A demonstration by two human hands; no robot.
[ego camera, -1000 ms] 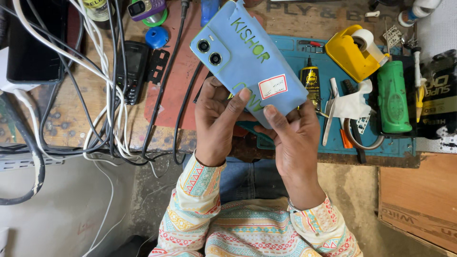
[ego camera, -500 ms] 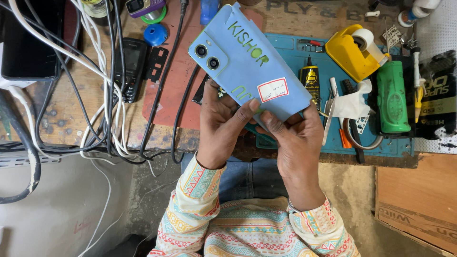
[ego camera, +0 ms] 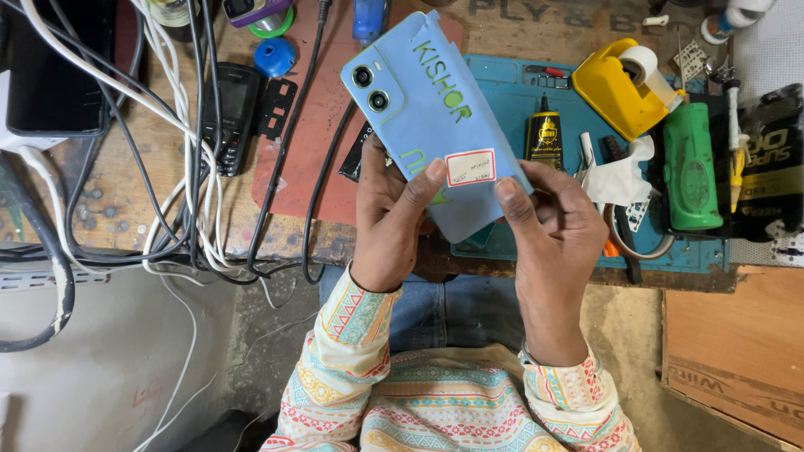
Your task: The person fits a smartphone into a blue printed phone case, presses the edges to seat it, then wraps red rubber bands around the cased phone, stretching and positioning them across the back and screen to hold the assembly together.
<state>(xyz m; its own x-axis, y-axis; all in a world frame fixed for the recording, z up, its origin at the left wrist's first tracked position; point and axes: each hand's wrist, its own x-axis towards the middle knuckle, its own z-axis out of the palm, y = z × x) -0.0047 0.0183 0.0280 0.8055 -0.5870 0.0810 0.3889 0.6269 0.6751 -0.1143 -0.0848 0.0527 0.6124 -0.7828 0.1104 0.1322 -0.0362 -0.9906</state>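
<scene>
Held thing: a light blue smartphone (ego camera: 435, 117) with two round camera lenses, green marker writing and a small white sticker with red border on its back. It is lifted above the counter, tilted, back side facing the camera, lenses at the upper end.
Left hand (ego camera: 394, 213): its grip is closed on the lower left edge of the phone; the thumb lies on the back, just beside the sticker, and the other fingers are behind the phone, hidden.
Right hand (ego camera: 557, 226): its grip is closed on the lower right corner of the phone; the thumb presses the back at the right of the sticker, the fingers are curled behind.
Sleeves: both arms wear a patterned knitted fabric with many colours.
Behind the grip: a reddish-brown rubber mat (ego camera: 314, 125) and a teal work mat (ego camera: 511, 75) lie on the worn wooden counter (ego camera: 117, 209).
Right of the grip: a small black glue bottle (ego camera: 544, 134) is near; next is a crumpled white tissue (ego camera: 620, 176), then a green cylindrical bottle (ego camera: 691, 163). A yellow tape dispenser (ego camera: 615, 88) stands further up.
Left of the grip: a black keypad phone (ego camera: 234, 113) lies well apart, under white and black cables (ego camera: 180, 159). A blue round cap (ego camera: 275, 57) is above it.
</scene>
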